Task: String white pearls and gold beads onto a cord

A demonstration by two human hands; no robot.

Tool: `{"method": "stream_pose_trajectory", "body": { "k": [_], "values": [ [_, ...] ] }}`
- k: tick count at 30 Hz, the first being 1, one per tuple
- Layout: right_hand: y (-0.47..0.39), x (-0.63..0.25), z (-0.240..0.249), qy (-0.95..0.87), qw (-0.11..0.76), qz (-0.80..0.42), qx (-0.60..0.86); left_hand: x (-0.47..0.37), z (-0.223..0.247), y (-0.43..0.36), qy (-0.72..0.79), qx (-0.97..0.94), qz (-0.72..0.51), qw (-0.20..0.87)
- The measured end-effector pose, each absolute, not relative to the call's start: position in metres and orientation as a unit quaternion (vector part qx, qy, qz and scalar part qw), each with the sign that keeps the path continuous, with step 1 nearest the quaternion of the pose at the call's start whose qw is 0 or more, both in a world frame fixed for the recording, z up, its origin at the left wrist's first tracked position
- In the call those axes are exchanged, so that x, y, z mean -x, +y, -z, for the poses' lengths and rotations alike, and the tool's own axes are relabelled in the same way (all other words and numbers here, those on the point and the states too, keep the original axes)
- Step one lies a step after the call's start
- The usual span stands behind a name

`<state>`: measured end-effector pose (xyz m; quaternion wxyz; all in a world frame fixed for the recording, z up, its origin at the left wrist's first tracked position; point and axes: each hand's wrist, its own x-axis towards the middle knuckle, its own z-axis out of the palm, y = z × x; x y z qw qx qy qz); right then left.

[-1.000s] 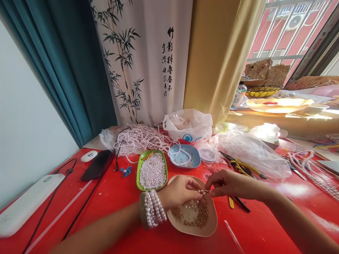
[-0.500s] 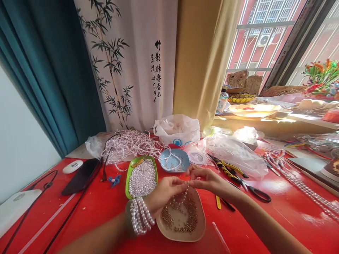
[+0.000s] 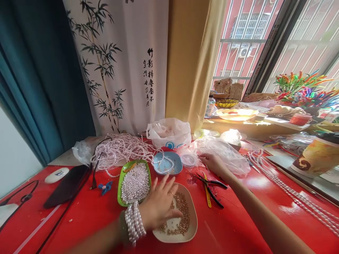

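My left hand [image 3: 161,204], fingers spread, hovers over the left part of a beige tray [image 3: 192,225] of small gold beads [image 3: 182,220]. No beaded strand shows in it. Several strings of pearly beads [image 3: 134,222] circle that wrist. My right hand [image 3: 213,164] is by the clear plastic bag [image 3: 233,155], its fingers drawn together; whatever they hold cannot be made out. Just below it, a black-handled tool [image 3: 215,182] like pliers crosses a thin yellow tool [image 3: 207,194]. A green tray [image 3: 120,188] of white pearl beads [image 3: 136,183] stands left of the beige one.
Behind are a blue tray [image 3: 179,162] with a bead strand, a clear round container [image 3: 188,160], a white plastic bag [image 3: 169,132] and heaped bead strings [image 3: 124,148]. A phone [image 3: 66,185] lies left. More bead strings [image 3: 288,188] and a patterned cup [image 3: 317,155] are at right.
My hands have parted from the small beaded strand between them. The left has opened over the beige tray; the right has moved up and right to the tools. The view has swung rightward.
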<state>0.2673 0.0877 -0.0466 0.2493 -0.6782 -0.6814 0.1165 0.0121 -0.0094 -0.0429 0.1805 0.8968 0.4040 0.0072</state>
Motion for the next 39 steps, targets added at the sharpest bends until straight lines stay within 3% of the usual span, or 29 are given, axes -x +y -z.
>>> {"method": "stream_pose_trajectory", "body": {
  "k": [3, 9, 15, 21, 23, 31, 35, 39],
  "values": [
    [0.109, -0.253, 0.054, -0.687, 0.2, -0.081, 0.694, -0.013, 0.043, -0.01, 0.4, -0.896, 0.033, 0.191],
    [0.144, -0.246, 0.055, -0.699, 0.111, -0.06, 0.704, -0.011, 0.053, -0.01, 0.39, -0.905, -0.002, 0.172],
    [0.148, -0.261, 0.047, -0.737, 0.094, -0.105, 0.661, -0.008, 0.05, -0.007, 0.384, -0.904, -0.008, 0.189],
    [0.117, -0.283, -0.002, -0.756, 0.183, -0.151, 0.611, -0.003, 0.042, -0.002, 0.378, -0.901, -0.021, 0.213],
    [0.105, -0.288, -0.023, -0.733, 0.273, -0.212, 0.586, 0.0, 0.042, 0.002, 0.37, -0.904, -0.044, 0.207],
    [0.101, -0.274, -0.096, -0.633, 0.488, -0.277, 0.533, 0.009, 0.029, 0.021, 0.363, -0.893, -0.173, 0.2],
    [0.121, -0.249, -0.125, -0.608, 0.561, -0.214, 0.519, 0.014, 0.007, 0.053, 0.405, -0.864, -0.264, 0.143],
    [0.16, -0.22, -0.13, -0.604, 0.575, -0.122, 0.538, 0.019, -0.004, 0.113, 0.455, -0.839, -0.296, 0.028]
  ]
}}
